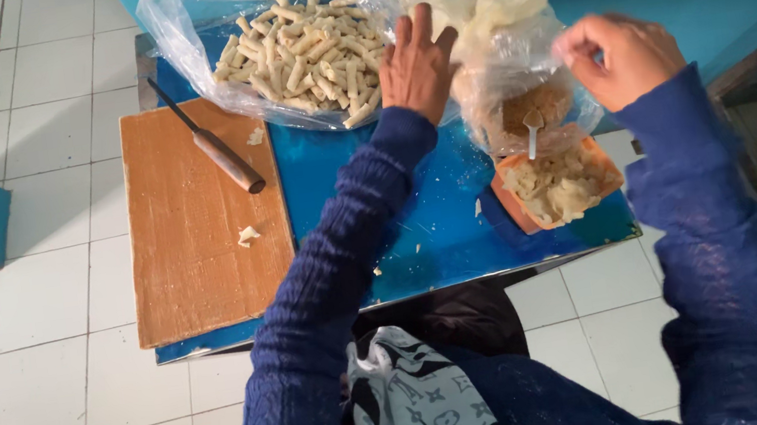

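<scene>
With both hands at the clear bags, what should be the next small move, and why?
Probably pull the bag mouth wider open. The left hand lies flat on its side near the rolls, and the right hand pinches its plastic edge. A spoon and brown filling show through the bag, above the orange bowl. Both hands already touch this bag, so widening it seems the nearest step.

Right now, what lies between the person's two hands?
In the head view, a clear plastic bag of pale wrappers sits between the left hand and right hand.
</scene>
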The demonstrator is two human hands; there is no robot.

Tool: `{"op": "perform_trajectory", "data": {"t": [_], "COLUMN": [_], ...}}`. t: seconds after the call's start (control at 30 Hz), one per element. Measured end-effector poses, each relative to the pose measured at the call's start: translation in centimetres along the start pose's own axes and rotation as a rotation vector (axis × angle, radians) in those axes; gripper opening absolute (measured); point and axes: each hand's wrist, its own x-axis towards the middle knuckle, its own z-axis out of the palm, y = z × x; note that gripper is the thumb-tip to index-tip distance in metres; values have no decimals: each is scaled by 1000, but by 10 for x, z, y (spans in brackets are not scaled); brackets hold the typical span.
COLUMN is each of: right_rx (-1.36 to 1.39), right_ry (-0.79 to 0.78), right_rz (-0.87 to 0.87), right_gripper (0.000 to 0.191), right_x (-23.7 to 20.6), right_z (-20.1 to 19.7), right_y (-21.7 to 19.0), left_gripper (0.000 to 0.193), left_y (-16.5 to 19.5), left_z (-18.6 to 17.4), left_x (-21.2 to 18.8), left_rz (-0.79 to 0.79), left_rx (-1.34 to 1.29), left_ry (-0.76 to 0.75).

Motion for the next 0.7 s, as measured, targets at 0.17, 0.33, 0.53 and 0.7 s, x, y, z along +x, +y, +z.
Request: {"op": "perform_trajectory", "data": {"t": [0.17,0.33,0.53,0.7], "right_rx": [153,-351,-585,-547], "right_ry": [293,78,41,-46], "right_rz": [-390,-26,-32,-30], "right_gripper": [27,14,17,16], "right_x": [12,68,95,107], "right_z": [30,53,40,27], "right_y": [-64,-59,-66,-78], "left_gripper": [24,25,22,17], "left_y": [0,4,34,32], "left_z": [6,-8,-8,-7], "left_x": [31,40,26,23], "left_rz": [-256,-296,-342,-315], "left_rx": [-233,-234,-378,-512], "left_ry": [-140,-160,-110,-5]}}
